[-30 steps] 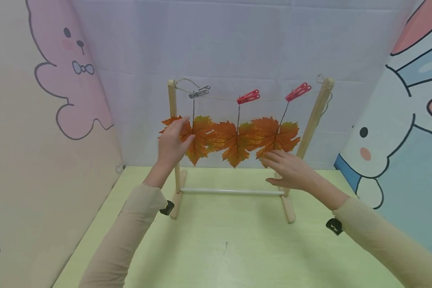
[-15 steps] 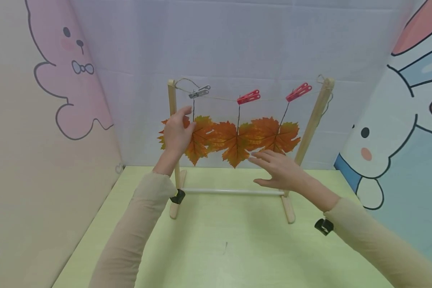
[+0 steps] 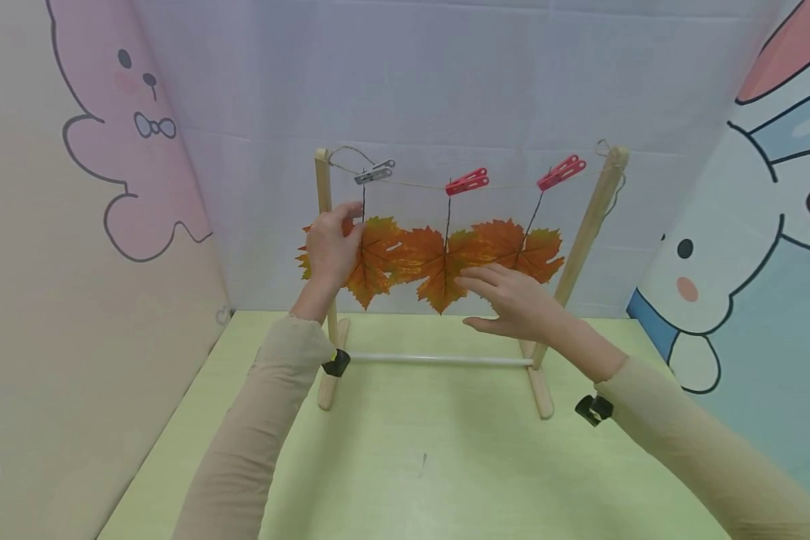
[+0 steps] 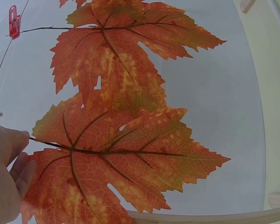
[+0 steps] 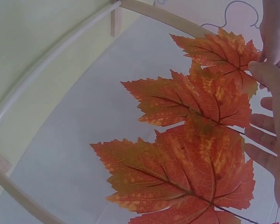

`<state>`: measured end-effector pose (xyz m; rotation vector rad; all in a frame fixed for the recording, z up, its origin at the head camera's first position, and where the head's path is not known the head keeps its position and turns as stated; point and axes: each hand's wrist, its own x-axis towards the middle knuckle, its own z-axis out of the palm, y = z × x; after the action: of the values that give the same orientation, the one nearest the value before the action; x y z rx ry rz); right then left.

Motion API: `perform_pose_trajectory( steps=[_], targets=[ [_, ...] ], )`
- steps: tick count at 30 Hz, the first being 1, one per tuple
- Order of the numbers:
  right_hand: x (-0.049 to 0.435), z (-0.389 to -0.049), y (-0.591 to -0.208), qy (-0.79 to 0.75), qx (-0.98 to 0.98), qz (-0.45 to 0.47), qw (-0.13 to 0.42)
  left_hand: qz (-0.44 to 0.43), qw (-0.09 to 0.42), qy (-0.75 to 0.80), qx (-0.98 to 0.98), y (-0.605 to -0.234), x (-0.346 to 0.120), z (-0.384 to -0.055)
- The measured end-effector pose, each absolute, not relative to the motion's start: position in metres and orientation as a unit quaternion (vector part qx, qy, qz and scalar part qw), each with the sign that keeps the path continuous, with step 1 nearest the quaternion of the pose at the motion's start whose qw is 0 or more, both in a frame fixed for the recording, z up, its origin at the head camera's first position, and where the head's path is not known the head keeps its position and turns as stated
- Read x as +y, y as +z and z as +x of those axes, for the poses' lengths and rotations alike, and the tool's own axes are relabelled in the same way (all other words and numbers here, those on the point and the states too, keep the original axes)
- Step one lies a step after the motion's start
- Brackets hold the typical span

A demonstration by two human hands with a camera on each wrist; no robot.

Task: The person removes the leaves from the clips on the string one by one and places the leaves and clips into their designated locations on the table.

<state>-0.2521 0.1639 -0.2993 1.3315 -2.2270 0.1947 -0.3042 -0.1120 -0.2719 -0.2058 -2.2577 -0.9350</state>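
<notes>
Three orange maple leaves hang in a row by dark stems: the left leaf [image 3: 371, 262], middle leaf [image 3: 442, 262] and right leaf [image 3: 529, 255]. A grey clothespin [image 3: 375, 172] and two red ones, the middle clothespin [image 3: 467, 181] and right clothespin [image 3: 561, 173], clip them to a string. My left hand [image 3: 334, 246] is at the left leaf's stem [image 4: 49, 143], thumb and fingertips right beside it with a gap between them. With fingers extended, my right hand [image 3: 516, 300] overlaps the lower middle and right leaves; its fingertips [image 5: 259, 156] are near the middle leaf's stem in the right wrist view.
The string runs between two wooden posts, the left post [image 3: 323, 184] and right post [image 3: 590, 225]. A white rod [image 3: 439, 359] joins their feet on the pale green table [image 3: 425, 427]. A white cloth [image 3: 445, 82] hangs behind, with cartoon-printed panels at both sides.
My left hand has risen from the left leaf's face to its stem, its thumb and fingers drawing closer. My right hand has moved leftward from the right leaf toward the middle one.
</notes>
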Motion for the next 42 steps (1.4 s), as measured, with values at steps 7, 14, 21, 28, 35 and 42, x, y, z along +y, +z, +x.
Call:
perform_pose_trajectory(
  steps=[7, 14, 21, 28, 35, 42],
  targets=[
    [0.150, -0.261, -0.284, 0.077, -0.802, 0.506, 0.307, -0.079, 0.346, -0.362, -0.862, -0.272, -0.111, -0.307],
    [0.136, -0.268, -0.271, 0.092, -0.798, 0.497, 0.328, -0.082, 0.356, -0.361, -0.858, -0.272, -0.110, -0.309],
    [0.128, -0.276, -0.271, 0.094, -0.816, 0.472, 0.321, -0.081, 0.367, -0.366, -0.851, -0.272, -0.111, -0.311],
    [0.118, -0.281, -0.265, 0.087, -0.816, 0.468, 0.329, -0.082, 0.368, -0.365, -0.851, -0.272, -0.111, -0.312],
    [0.103, -0.287, -0.248, 0.082, -0.801, 0.476, 0.353, -0.085, 0.370, -0.359, -0.853, -0.274, -0.113, -0.314],
    [0.093, -0.295, -0.223, 0.095, -0.800, 0.466, 0.366, -0.090, 0.367, -0.353, -0.856, -0.275, -0.114, -0.315]
  ],
)
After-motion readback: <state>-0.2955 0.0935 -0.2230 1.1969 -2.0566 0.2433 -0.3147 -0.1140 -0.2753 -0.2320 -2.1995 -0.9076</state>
